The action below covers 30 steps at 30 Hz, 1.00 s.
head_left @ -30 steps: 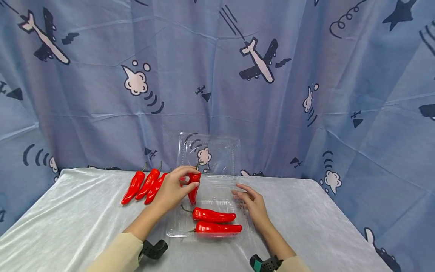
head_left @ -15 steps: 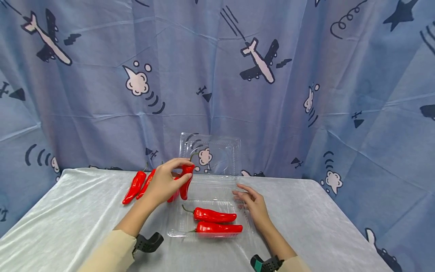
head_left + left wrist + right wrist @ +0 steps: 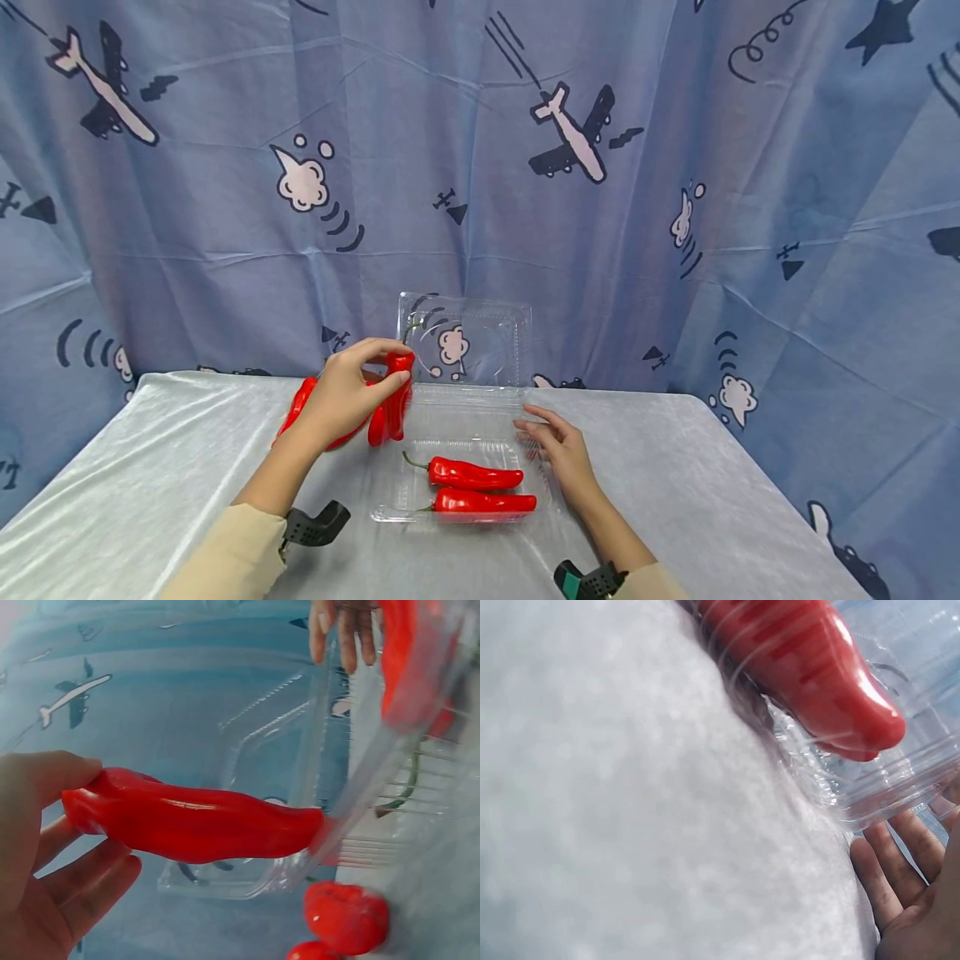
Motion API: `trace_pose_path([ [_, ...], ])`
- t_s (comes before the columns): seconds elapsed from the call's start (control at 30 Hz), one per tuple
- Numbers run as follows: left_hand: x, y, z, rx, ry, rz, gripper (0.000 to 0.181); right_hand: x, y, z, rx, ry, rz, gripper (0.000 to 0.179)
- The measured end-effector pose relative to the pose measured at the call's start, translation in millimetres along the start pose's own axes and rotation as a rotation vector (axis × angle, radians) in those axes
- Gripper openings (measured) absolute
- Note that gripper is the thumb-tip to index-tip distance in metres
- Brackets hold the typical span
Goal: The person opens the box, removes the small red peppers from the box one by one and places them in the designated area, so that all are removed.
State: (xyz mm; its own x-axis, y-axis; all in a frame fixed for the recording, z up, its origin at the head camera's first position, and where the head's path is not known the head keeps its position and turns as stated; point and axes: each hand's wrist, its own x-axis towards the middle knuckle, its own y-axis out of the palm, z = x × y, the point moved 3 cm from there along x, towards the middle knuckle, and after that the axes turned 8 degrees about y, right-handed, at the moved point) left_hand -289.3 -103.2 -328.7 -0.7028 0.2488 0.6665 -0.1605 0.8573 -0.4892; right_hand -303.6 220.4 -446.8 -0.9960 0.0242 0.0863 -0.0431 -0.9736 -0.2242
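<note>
My left hand [image 3: 347, 392] pinches a red pepper [image 3: 400, 398] near its stem end, thumb against fingers. It hangs upright, tip down, by the left wall of a clear plastic clamshell box [image 3: 480, 423]; in the left wrist view the pepper [image 3: 202, 819] has its tip against or behind the box wall, I cannot tell which. Two red peppers [image 3: 476, 476] lie side by side in the box's front part. My right hand [image 3: 567, 454] is at the box's right side with fingers extended; in the right wrist view its fingers [image 3: 889, 874] are beside the wall.
Several more red peppers [image 3: 302, 402] lie on the white cloth left of the box, partly hidden by my left hand. The box's clear lid [image 3: 495, 342] stands raised at the back. A blue patterned curtain [image 3: 637, 317] hangs behind the table [image 3: 675, 500].
My left hand has moved left and slightly up with the pepper, from over the box to its left edge. The right hand and the box have stayed in place.
</note>
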Motion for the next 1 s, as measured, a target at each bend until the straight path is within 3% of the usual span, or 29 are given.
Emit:
trace_pose_path([
  [0.4,1.5,-32.3,5.9,0.093,-0.058,-0.008,0.026,0.7,0,0,-0.012,0.002,-0.005,0.038],
  [0.63,0.9,-48.4,12.5,0.192,-0.068,0.021,0.024,0.1,0,0,-0.027,-0.002,-0.008,0.038],
  [1.0,-3.0,-63.9,22.5,0.283,-0.146,0.088,0.026,0.3,0,-1,-0.037,-0.005,-0.008,0.038],
])
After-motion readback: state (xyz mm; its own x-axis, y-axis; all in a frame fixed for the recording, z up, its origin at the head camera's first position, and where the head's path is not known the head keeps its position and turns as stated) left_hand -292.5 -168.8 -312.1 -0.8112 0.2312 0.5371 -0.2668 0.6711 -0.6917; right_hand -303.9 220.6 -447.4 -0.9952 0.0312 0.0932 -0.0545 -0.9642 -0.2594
